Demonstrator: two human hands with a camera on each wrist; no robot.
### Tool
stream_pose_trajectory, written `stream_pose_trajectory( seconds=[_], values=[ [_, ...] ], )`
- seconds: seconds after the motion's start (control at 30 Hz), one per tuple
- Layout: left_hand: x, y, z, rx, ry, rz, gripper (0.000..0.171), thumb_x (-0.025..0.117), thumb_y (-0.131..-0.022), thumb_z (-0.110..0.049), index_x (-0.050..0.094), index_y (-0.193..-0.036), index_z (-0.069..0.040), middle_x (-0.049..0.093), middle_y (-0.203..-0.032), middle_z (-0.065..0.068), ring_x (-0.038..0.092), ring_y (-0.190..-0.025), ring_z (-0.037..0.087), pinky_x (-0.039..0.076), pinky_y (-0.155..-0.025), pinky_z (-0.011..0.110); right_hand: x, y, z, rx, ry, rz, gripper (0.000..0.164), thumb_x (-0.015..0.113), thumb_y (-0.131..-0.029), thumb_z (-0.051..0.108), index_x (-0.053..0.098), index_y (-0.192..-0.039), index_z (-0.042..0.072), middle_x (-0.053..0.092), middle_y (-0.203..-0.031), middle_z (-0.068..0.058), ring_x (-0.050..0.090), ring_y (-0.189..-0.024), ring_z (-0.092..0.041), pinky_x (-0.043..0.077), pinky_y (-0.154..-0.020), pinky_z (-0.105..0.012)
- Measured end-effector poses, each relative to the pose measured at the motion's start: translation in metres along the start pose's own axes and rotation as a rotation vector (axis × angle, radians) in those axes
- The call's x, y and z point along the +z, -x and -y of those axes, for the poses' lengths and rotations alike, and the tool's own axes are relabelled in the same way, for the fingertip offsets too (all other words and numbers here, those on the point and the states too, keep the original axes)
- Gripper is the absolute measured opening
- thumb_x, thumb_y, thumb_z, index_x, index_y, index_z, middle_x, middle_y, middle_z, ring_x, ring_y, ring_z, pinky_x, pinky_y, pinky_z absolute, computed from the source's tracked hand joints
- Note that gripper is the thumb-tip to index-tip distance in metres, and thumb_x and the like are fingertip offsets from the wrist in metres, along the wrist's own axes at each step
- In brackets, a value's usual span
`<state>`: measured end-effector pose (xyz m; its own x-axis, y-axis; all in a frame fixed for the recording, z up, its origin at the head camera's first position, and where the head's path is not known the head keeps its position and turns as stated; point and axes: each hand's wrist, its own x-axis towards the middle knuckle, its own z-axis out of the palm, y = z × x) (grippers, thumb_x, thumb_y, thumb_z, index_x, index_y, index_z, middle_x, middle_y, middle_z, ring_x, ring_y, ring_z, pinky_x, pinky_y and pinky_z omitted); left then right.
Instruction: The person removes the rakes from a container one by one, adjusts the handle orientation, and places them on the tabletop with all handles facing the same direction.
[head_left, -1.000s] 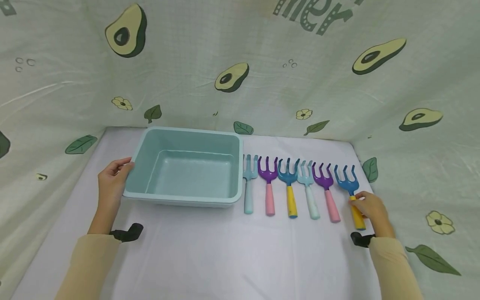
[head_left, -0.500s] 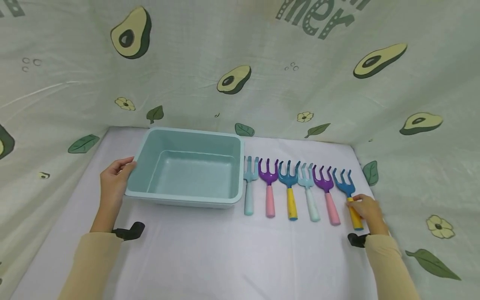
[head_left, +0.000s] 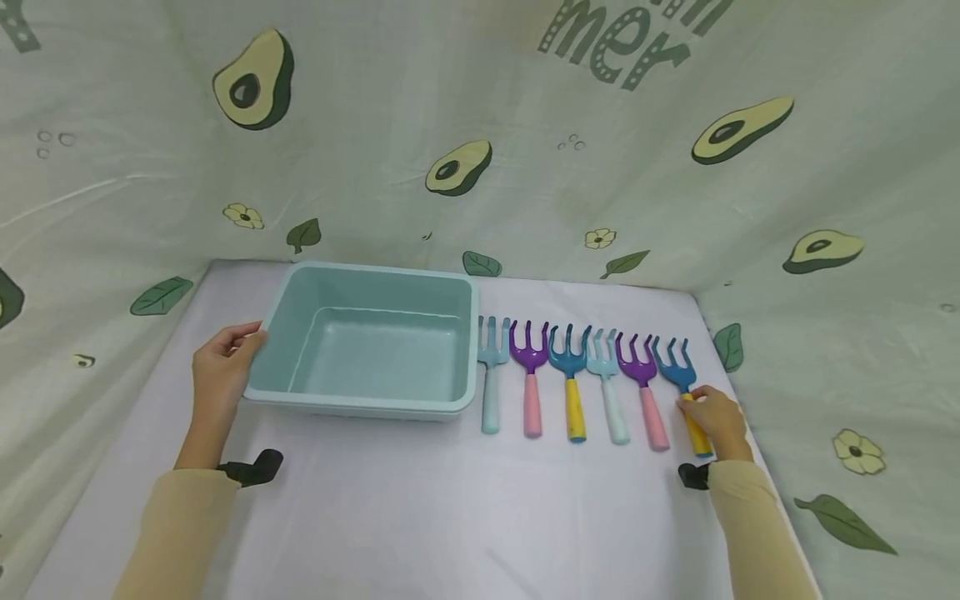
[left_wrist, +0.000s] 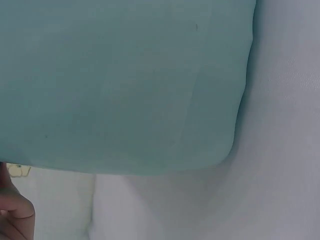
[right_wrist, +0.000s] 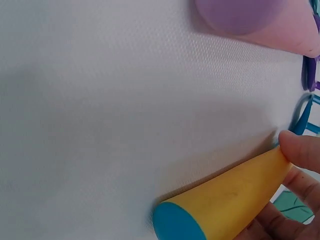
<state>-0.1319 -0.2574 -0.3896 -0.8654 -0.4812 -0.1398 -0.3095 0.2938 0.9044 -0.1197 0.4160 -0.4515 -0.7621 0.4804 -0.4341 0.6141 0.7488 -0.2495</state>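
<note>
My right hand pinches the yellow handle of a blue hand fork at the right end of a row; in the right wrist view the thumb and fingers are round that handle. On the left, my left hand grips the left rim of a pale teal plastic basin, which looks bare inside. Between basin and right hand lie a purple fork with a pink handle, a light blue fork, a blue fork with a yellow handle, another purple fork and another light blue fork.
A white cloth covers the table. Behind and at the sides hangs a pale curtain printed with avocados, leaves and flowers. The leftmost fork lies right against the basin's side.
My right hand has shifted left with the blue fork, bringing it closer to the neighbouring purple one. The left hand keeps its place at the basin's rim. The head view has shifted slightly.
</note>
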Motion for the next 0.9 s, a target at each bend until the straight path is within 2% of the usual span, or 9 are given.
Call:
stream_pose_trajectory(
  seconds=[0.23, 0.37, 0.47, 0.6, 0.77, 0.9],
  values=[
    [-0.02, -0.011, 0.014, 0.003, -0.068, -0.044, 0.037, 0.059, -0.089, -0.036, 0.064, -0.117, -0.014, 0.052, -0.076, -0.017, 0.047, -0.068, 0.002, 0.039, -0.053, 0.013, 0.006, -0.003, 0.007, 0.05, -0.001, 0.006, 0.049, 0.051, -0.093, 0.036, 0.044, -0.123, -0.003, 0.05, -0.106, -0.027, 0.045, -0.089, -0.035, 0.04, -0.069, -0.038],
    [-0.026, -0.015, 0.019, 0.017, -0.048, -0.06, 0.029, 0.06, -0.089, -0.031, 0.066, -0.113, -0.016, 0.053, -0.074, -0.019, 0.046, -0.069, 0.001, 0.038, -0.053, 0.011, 0.004, 0.001, 0.006, 0.036, 0.007, -0.003, 0.049, 0.05, -0.093, 0.036, 0.045, -0.12, -0.004, 0.05, -0.103, -0.026, 0.045, -0.087, -0.035, 0.04, -0.068, -0.038],
    [-0.023, -0.015, 0.018, 0.03, -0.031, -0.027, 0.029, 0.061, -0.088, -0.03, 0.066, -0.113, -0.015, 0.053, -0.075, -0.02, 0.047, -0.069, 0.0, 0.038, -0.054, 0.011, 0.001, 0.004, 0.004, 0.036, 0.014, -0.013, 0.048, 0.05, -0.093, 0.035, 0.045, -0.12, -0.005, 0.05, -0.105, -0.028, 0.045, -0.087, -0.036, 0.04, -0.069, -0.039],
    [-0.018, -0.011, 0.012, 0.069, -0.099, -0.004, 0.038, 0.06, -0.089, -0.034, 0.063, -0.117, -0.009, 0.051, -0.074, -0.02, 0.046, -0.068, -0.001, 0.038, -0.054, 0.013, 0.001, 0.004, 0.001, 0.041, 0.011, -0.007, 0.049, 0.05, -0.093, 0.035, 0.044, -0.121, -0.005, 0.049, -0.108, -0.029, 0.045, -0.09, -0.037, 0.041, -0.07, -0.04],
    [-0.009, -0.005, 0.001, 0.139, -0.164, -0.013, 0.042, 0.058, -0.089, -0.035, 0.062, -0.116, -0.003, 0.05, -0.073, -0.019, 0.046, -0.067, 0.002, 0.038, -0.053, 0.014, 0.003, 0.002, 0.003, 0.041, 0.005, -0.01, 0.049, 0.05, -0.093, 0.035, 0.043, -0.122, -0.004, 0.049, -0.108, -0.029, 0.044, -0.09, -0.037, 0.04, -0.069, -0.039],
    [-0.004, -0.001, -0.002, 0.156, -0.196, -0.013, 0.04, 0.057, -0.09, -0.035, 0.063, -0.114, -0.004, 0.05, -0.074, -0.016, 0.046, -0.068, 0.004, 0.039, -0.052, 0.015, 0.003, 0.002, 0.005, 0.036, 0.019, -0.016, 0.049, 0.05, -0.093, 0.035, 0.043, -0.122, -0.005, 0.049, -0.108, -0.029, 0.045, -0.089, -0.036, 0.04, -0.069, -0.038]
  ],
)
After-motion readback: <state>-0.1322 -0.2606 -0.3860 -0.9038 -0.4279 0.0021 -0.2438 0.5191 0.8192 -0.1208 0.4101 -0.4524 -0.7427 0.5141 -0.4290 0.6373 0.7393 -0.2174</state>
